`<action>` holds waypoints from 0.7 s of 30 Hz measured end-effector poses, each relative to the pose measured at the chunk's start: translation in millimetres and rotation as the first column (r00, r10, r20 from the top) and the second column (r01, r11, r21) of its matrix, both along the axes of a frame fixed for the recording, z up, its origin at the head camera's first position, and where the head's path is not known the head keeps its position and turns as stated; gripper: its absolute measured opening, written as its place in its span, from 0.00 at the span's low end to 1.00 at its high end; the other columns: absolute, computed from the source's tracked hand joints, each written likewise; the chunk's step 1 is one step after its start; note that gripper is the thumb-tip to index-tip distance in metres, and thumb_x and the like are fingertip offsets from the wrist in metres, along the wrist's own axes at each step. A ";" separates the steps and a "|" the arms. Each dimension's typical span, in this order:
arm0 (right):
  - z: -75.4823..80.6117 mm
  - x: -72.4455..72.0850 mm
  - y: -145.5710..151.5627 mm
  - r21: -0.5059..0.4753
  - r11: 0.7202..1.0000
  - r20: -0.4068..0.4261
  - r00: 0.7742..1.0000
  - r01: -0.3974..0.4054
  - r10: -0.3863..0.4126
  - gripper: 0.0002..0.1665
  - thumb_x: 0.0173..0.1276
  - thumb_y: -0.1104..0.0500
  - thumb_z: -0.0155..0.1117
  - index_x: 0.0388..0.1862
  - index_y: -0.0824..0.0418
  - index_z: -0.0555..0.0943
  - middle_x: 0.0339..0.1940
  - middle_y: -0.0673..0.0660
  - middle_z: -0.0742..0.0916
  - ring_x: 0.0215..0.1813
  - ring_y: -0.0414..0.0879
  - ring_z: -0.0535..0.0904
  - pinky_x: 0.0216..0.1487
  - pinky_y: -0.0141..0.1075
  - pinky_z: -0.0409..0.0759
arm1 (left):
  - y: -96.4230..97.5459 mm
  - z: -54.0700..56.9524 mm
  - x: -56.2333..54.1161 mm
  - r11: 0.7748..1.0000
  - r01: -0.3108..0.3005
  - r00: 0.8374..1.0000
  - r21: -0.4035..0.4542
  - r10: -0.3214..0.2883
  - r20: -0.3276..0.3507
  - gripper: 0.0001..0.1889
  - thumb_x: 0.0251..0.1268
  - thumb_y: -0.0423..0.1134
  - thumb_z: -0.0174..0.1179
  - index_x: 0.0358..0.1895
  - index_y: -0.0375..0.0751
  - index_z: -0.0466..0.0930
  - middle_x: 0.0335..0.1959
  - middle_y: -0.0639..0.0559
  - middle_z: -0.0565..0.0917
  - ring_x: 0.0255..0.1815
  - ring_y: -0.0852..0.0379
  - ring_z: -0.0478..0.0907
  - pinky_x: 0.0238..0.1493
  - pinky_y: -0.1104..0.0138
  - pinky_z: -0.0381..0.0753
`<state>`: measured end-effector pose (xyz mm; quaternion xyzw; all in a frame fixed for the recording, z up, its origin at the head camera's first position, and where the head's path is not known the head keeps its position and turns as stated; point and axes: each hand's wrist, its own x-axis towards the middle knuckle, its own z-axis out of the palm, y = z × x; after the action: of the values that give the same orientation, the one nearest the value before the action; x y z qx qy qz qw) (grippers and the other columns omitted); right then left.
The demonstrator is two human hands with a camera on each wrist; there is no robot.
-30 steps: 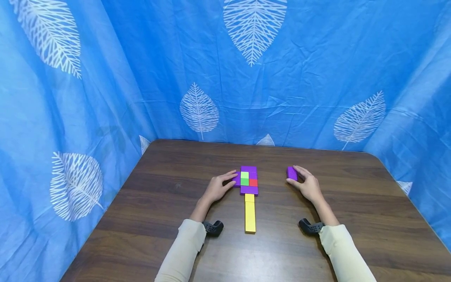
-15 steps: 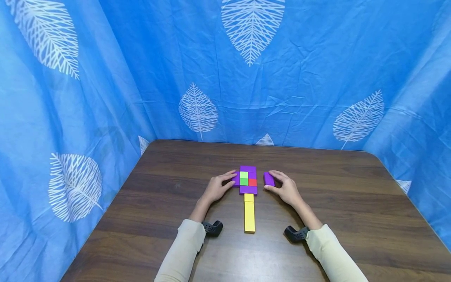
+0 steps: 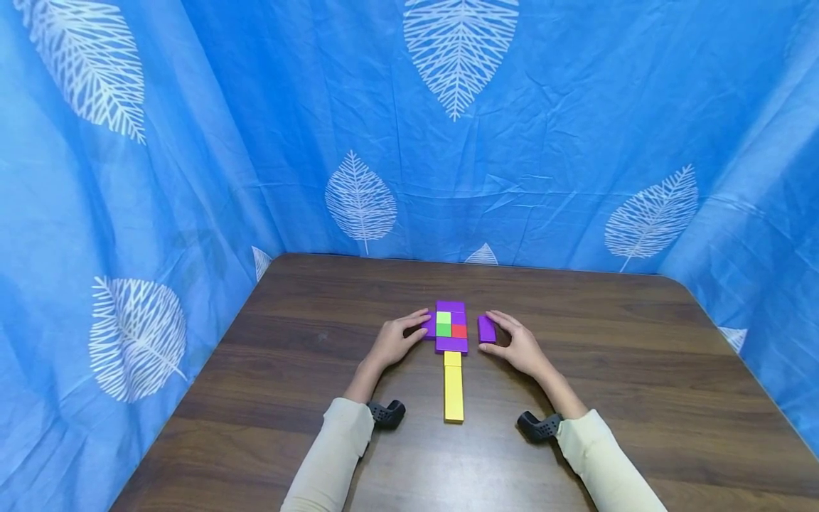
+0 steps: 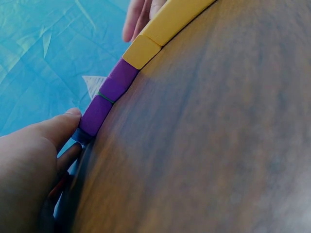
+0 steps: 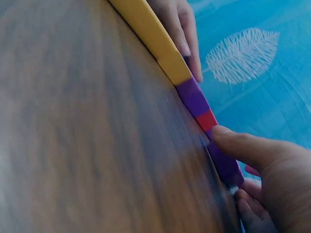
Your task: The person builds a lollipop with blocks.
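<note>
A flat arrangement of coloured blocks lies on the table. It has a light green block [image 3: 444, 318], a green block [image 3: 443, 330] and a red block [image 3: 458, 331] set among purple ones, such as the front purple block [image 3: 451, 345]. My left hand [image 3: 392, 345] pinches a purple block [image 3: 430, 326] by its ends at the arrangement's left side. Across a narrow gap on the right, another purple block [image 3: 487, 329] stands between thumb and fingers of my right hand [image 3: 521, 350]. A short yellow block [image 3: 452, 359] and a long yellow block [image 3: 453, 395] run toward me.
The brown wooden table [image 3: 307, 355] extends on all sides of the blocks. Behind it hangs a blue curtain [image 3: 544, 142] with white leaf prints. Both wrists carry black straps with devices, such as the left wrist device [image 3: 387, 414].
My right hand has brought its purple block leftward, near the arrangement, and the block has straightened slightly. My left hand has stayed in place.
</note>
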<state>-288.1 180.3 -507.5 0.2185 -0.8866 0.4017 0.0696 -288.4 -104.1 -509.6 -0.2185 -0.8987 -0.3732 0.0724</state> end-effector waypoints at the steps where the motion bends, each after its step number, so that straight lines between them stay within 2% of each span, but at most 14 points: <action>1: 0.1 -0.4 1.4 0.003 1.000 0.012 1.000 -0.012 0.012 0.41 0.52 0.54 0.74 0.63 0.65 0.71 0.63 0.65 0.72 0.65 0.60 0.64 0.63 0.53 0.61 | 0.1 0.0 0.0 1.000 -0.001 1.000 0.004 0.001 0.002 0.19 0.67 0.45 0.54 0.59 0.47 0.75 0.63 0.57 0.71 0.63 0.56 0.66 0.63 0.61 0.64; 5: 0.1 -1.6 4.1 0.021 0.999 0.024 0.999 -0.025 0.025 0.36 0.54 0.56 0.72 0.61 0.64 0.72 0.62 0.63 0.74 0.65 0.60 0.65 0.63 0.54 0.61 | 0.0 -0.6 -0.5 1.000 -0.001 1.000 0.011 0.001 0.008 0.19 0.67 0.45 0.54 0.59 0.46 0.75 0.63 0.57 0.71 0.63 0.56 0.66 0.63 0.61 0.64; 9: -0.7 -1.2 1.5 0.013 1.000 -0.011 1.000 -0.001 0.001 0.33 0.54 0.57 0.72 0.59 0.64 0.75 0.59 0.63 0.76 0.63 0.60 0.67 0.62 0.53 0.62 | 0.1 0.0 -0.5 1.000 0.011 1.000 0.017 -0.012 0.009 0.19 0.67 0.45 0.54 0.60 0.46 0.75 0.63 0.55 0.71 0.63 0.54 0.66 0.63 0.59 0.64; 15: -1.0 -1.4 -8.5 -0.011 1.000 -0.057 0.998 0.017 -0.018 0.32 0.54 0.58 0.72 0.58 0.65 0.76 0.59 0.63 0.77 0.62 0.59 0.69 0.61 0.52 0.65 | 0.0 0.5 -0.2 1.000 0.011 1.000 0.020 -0.011 0.000 0.19 0.67 0.45 0.54 0.59 0.46 0.75 0.63 0.54 0.71 0.63 0.53 0.66 0.63 0.58 0.65; 21: 0.1 -2.3 -14.7 0.025 1.000 -0.042 0.999 0.004 -0.003 0.32 0.56 0.57 0.71 0.59 0.65 0.75 0.60 0.63 0.76 0.63 0.59 0.68 0.62 0.52 0.64 | 0.9 -0.1 -0.4 1.000 0.006 1.000 0.025 -0.006 -0.003 0.19 0.67 0.44 0.54 0.59 0.45 0.75 0.62 0.53 0.71 0.63 0.52 0.67 0.63 0.57 0.65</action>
<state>-290.3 165.6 -507.4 0.2262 -0.8903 0.3857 0.0863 -288.8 -103.2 -509.7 -0.2210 -0.8932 -0.3842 0.0755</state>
